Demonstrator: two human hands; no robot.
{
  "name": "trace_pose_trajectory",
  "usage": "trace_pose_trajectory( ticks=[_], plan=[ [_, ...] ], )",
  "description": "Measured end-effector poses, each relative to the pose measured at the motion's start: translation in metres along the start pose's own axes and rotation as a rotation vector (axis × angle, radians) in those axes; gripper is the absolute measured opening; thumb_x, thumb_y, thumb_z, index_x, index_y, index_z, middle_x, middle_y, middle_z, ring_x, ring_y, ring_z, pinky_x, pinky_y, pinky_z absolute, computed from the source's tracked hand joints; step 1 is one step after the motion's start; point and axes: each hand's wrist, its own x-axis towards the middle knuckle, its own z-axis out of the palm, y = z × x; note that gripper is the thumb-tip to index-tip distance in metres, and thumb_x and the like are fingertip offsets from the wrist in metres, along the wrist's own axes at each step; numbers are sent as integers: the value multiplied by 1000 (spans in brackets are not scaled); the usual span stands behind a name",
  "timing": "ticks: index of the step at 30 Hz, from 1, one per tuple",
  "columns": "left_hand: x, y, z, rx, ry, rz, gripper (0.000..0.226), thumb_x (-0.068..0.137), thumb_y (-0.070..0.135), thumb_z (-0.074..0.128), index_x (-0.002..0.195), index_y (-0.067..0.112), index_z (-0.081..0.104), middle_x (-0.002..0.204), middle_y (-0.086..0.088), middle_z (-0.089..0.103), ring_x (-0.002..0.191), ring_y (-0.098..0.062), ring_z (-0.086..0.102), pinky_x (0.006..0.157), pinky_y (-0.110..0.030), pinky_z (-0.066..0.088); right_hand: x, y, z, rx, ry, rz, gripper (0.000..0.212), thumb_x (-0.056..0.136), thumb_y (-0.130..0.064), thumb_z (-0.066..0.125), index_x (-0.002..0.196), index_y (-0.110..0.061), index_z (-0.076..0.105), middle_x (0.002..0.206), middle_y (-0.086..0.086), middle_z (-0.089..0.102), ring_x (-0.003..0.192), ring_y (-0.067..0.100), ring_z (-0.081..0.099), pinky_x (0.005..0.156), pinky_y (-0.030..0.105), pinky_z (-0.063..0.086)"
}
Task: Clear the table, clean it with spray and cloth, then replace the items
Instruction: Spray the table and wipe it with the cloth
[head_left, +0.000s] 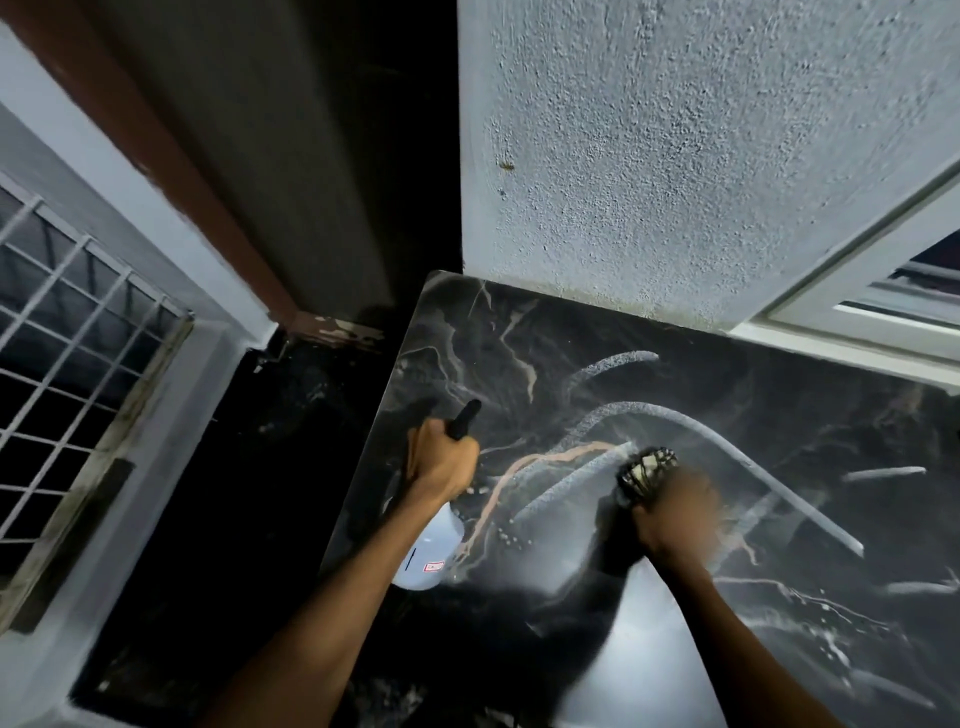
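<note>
L hand (444, 457) grips spray bottle (431, 551) over table (571, 332) left edge; R hand (675, 512), blurred, clutches cloth (647, 470) mid-table. Wet streaks on dark marble; wall (675, 156) behind, dark floor left.

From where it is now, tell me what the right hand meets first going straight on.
Probably only the wet tabletop; the right hand, blurred, gripping the cloth, points toward the textured wall beyond.

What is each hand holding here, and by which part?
Left hand grips the spray bottle by its black trigger head. Right hand, motion-blurred, holds a bunched patterned cloth on the table.
</note>
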Motion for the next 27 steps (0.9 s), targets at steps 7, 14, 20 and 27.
trace_pose_trajectory(
  ticks=[7, 14, 20, 27],
  plan=[
    [-8, 3, 25, -305, -103, 22, 12, 87, 10, 74, 79, 16, 69, 70, -6, 68, 51, -15, 55, 41, -20, 39, 2, 1, -4, 27, -1, -4, 69, 68, -44, 77, 115, 0, 51, 117, 23, 50, 109, 43, 48, 89, 51, 44],
    [-11, 12, 72, -204, -112, -97, 19, 83, 24, 76, 73, 8, 71, 52, 3, 59, 42, -12, 49, 56, -28, 41, 5, 4, -7, 53, 27, -32, 72, 67, -49, 78, 114, -1, 53, 116, 22, 52, 108, 42, 50, 90, 48, 43],
    [-13, 36, 111, -9, -183, 74, 55, 69, 63, 70, 79, 10, 76, 74, -6, 76, 70, -21, 70, 68, -33, 56, 11, 8, -2, 63, 49, -31, 81, 63, -61, 78, 115, -4, 52, 115, 20, 52, 106, 40, 50, 89, 47, 44],
    [-9, 80, 148, 47, -153, 99, 57, 76, 59, 68, 97, 7, 78, 99, -13, 78, 102, -32, 70, 92, -38, 56, 14, 11, 3, 99, 64, -38, 78, 60, -63, 74, 111, -8, 52, 111, 15, 51, 102, 37, 50, 85, 46, 45]
  ],
)
